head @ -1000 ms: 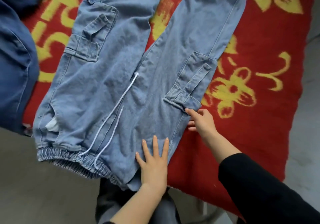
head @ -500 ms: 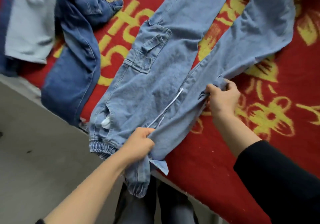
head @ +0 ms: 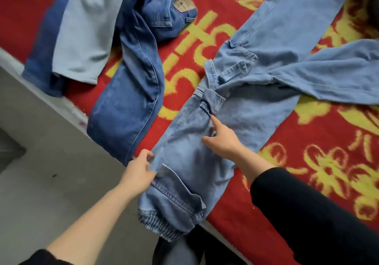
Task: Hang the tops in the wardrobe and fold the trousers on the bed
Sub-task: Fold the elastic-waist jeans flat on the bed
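Note:
Light blue cargo trousers [head: 256, 105] lie on the red and yellow bed cover [head: 307, 162], folded lengthwise with one leg over the other. The upper leg trails off to the right. The elastic waistband hangs over the bed's near edge. My left hand [head: 139, 170] pinches the trousers' left edge just above the back pocket flap. My right hand [head: 223, 139] rests on the hip area with fingers spread and the forefinger pointing at a cargo pocket flap.
Dark blue jeans [head: 131, 92] lie folded to the left, reaching the bed's edge. A pale blue garment [head: 86, 31] lies over a dark one at the far left. Grey floor [head: 41, 162] runs along the bed's left side.
The right leg has been folded over onto the left one, hiding the white drawstring. My left hand moved to the left edge. My right hand let go and now lies flat.

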`<control>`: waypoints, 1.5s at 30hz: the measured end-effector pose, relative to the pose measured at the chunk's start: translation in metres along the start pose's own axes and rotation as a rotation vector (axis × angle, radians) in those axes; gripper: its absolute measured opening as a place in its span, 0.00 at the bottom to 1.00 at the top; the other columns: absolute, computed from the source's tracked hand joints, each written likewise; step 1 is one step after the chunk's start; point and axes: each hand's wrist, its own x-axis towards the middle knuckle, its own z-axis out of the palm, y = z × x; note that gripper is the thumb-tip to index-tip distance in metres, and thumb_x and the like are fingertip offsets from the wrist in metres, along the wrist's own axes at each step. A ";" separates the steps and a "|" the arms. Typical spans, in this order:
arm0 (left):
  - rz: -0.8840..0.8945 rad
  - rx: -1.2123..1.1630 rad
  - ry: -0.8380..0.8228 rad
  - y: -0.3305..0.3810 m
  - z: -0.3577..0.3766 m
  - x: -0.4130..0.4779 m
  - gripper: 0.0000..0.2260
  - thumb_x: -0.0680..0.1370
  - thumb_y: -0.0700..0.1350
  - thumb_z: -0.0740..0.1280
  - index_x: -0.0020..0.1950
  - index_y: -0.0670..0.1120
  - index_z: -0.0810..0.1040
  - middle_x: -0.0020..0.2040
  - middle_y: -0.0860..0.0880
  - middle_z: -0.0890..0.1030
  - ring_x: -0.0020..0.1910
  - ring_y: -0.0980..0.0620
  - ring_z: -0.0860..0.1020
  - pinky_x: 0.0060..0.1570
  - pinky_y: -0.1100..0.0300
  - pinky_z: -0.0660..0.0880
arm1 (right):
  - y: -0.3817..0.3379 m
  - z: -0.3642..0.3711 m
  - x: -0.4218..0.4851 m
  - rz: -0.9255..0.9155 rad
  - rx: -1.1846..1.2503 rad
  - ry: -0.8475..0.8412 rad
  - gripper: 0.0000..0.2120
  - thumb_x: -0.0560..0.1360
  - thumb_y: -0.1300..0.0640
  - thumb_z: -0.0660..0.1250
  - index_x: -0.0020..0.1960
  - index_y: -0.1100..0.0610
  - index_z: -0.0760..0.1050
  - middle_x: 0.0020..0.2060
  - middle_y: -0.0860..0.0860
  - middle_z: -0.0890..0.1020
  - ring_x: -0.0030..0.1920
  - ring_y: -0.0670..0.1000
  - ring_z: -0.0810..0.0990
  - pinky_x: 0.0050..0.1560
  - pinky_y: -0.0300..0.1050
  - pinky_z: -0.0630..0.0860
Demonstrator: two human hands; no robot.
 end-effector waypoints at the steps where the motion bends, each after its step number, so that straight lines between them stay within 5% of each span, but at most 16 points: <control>1: -0.006 -0.006 0.083 0.003 -0.003 0.004 0.11 0.71 0.35 0.66 0.50 0.47 0.74 0.37 0.46 0.79 0.40 0.43 0.76 0.43 0.53 0.71 | 0.001 -0.003 0.003 -0.002 0.000 0.001 0.37 0.73 0.57 0.65 0.78 0.50 0.53 0.63 0.56 0.77 0.58 0.57 0.78 0.56 0.45 0.74; 3: -0.038 -0.013 0.198 0.006 -0.011 0.015 0.08 0.71 0.34 0.63 0.45 0.46 0.75 0.39 0.44 0.80 0.42 0.40 0.77 0.43 0.51 0.71 | 0.003 -0.014 0.007 -0.006 0.037 0.014 0.34 0.74 0.58 0.65 0.77 0.50 0.57 0.65 0.55 0.76 0.60 0.55 0.77 0.60 0.48 0.73; 5: -0.040 0.123 0.142 0.013 -0.013 0.026 0.09 0.72 0.34 0.62 0.47 0.47 0.74 0.47 0.43 0.81 0.49 0.39 0.76 0.47 0.51 0.72 | 0.007 -0.028 0.014 0.008 0.084 0.061 0.33 0.74 0.59 0.64 0.77 0.51 0.58 0.64 0.54 0.77 0.60 0.53 0.78 0.59 0.45 0.74; 9: 0.073 0.212 0.135 0.053 -0.005 0.047 0.16 0.73 0.35 0.61 0.60 0.46 0.72 0.57 0.42 0.74 0.59 0.40 0.71 0.58 0.48 0.68 | 0.019 -0.063 0.027 0.072 0.229 0.262 0.24 0.74 0.61 0.64 0.70 0.55 0.70 0.51 0.51 0.81 0.39 0.48 0.79 0.38 0.38 0.75; 13: 0.396 0.144 0.215 0.123 0.018 0.068 0.20 0.72 0.42 0.60 0.64 0.41 0.71 0.60 0.41 0.73 0.60 0.40 0.69 0.62 0.51 0.63 | 0.047 -0.097 0.042 0.239 0.553 0.485 0.16 0.73 0.59 0.64 0.60 0.57 0.74 0.42 0.50 0.80 0.41 0.54 0.82 0.51 0.57 0.80; 17: 0.527 0.173 0.322 0.185 0.042 0.100 0.24 0.70 0.44 0.68 0.63 0.36 0.69 0.66 0.36 0.70 0.64 0.36 0.68 0.64 0.48 0.63 | 0.086 -0.144 0.057 0.408 0.493 0.760 0.14 0.74 0.56 0.62 0.58 0.59 0.74 0.49 0.52 0.78 0.50 0.54 0.77 0.58 0.50 0.74; 21: 0.753 0.397 0.341 0.232 0.055 0.135 0.38 0.66 0.45 0.76 0.71 0.46 0.63 0.69 0.37 0.68 0.68 0.39 0.64 0.68 0.40 0.61 | 0.125 -0.185 0.080 0.545 0.803 0.934 0.15 0.66 0.49 0.61 0.44 0.59 0.74 0.41 0.55 0.78 0.44 0.56 0.76 0.54 0.54 0.75; 24: 0.862 0.512 0.255 0.268 0.064 0.155 0.34 0.62 0.45 0.79 0.67 0.45 0.71 0.66 0.38 0.73 0.68 0.34 0.68 0.65 0.35 0.62 | 0.151 -0.212 0.092 0.598 1.077 1.034 0.22 0.63 0.48 0.67 0.50 0.63 0.75 0.39 0.55 0.77 0.38 0.55 0.77 0.50 0.55 0.79; 26: 0.885 0.527 0.184 0.287 0.068 0.166 0.28 0.62 0.46 0.79 0.59 0.47 0.74 0.61 0.41 0.76 0.67 0.32 0.69 0.63 0.33 0.63 | 0.155 -0.234 0.095 0.597 1.307 1.118 0.17 0.68 0.58 0.71 0.52 0.64 0.71 0.39 0.55 0.76 0.32 0.51 0.76 0.38 0.46 0.79; 29: 0.949 0.469 0.176 0.299 0.067 0.185 0.16 0.71 0.57 0.68 0.52 0.52 0.70 0.52 0.46 0.80 0.63 0.33 0.73 0.59 0.33 0.67 | 0.167 -0.266 0.107 0.567 1.432 1.205 0.17 0.67 0.64 0.72 0.54 0.63 0.73 0.41 0.55 0.81 0.33 0.51 0.79 0.31 0.43 0.76; 33: 0.957 0.347 0.189 0.293 0.058 0.213 0.28 0.75 0.68 0.52 0.52 0.49 0.79 0.51 0.49 0.81 0.59 0.38 0.74 0.58 0.36 0.69 | 0.159 -0.318 0.123 0.489 1.320 1.265 0.19 0.68 0.62 0.70 0.57 0.59 0.72 0.51 0.55 0.81 0.49 0.56 0.82 0.53 0.52 0.79; 39: 0.802 0.100 0.347 0.298 0.049 0.233 0.22 0.75 0.60 0.57 0.49 0.44 0.81 0.59 0.43 0.74 0.59 0.38 0.70 0.62 0.52 0.61 | 0.084 -0.393 0.170 0.213 0.797 1.282 0.22 0.75 0.56 0.66 0.67 0.61 0.71 0.62 0.57 0.77 0.62 0.55 0.76 0.61 0.42 0.71; 41: 0.745 0.041 0.393 0.297 0.045 0.236 0.23 0.76 0.58 0.56 0.50 0.41 0.80 0.59 0.40 0.73 0.59 0.37 0.70 0.61 0.55 0.60 | 0.053 -0.414 0.186 0.084 0.640 1.259 0.17 0.76 0.54 0.65 0.63 0.61 0.73 0.61 0.56 0.78 0.63 0.55 0.75 0.63 0.42 0.68; 43: 0.657 -0.030 0.392 0.292 0.039 0.246 0.26 0.76 0.59 0.54 0.52 0.39 0.80 0.58 0.39 0.74 0.61 0.39 0.70 0.62 0.56 0.61 | 0.021 -0.423 0.209 -0.053 0.570 1.150 0.13 0.77 0.53 0.64 0.59 0.58 0.75 0.58 0.54 0.79 0.60 0.52 0.76 0.64 0.48 0.71; 45: 0.592 -0.110 0.320 0.286 0.036 0.256 0.25 0.77 0.58 0.56 0.53 0.39 0.81 0.56 0.42 0.77 0.60 0.42 0.73 0.60 0.59 0.64 | -0.003 -0.415 0.222 -0.130 0.551 0.910 0.22 0.78 0.48 0.63 0.69 0.55 0.69 0.64 0.49 0.75 0.63 0.48 0.73 0.65 0.48 0.71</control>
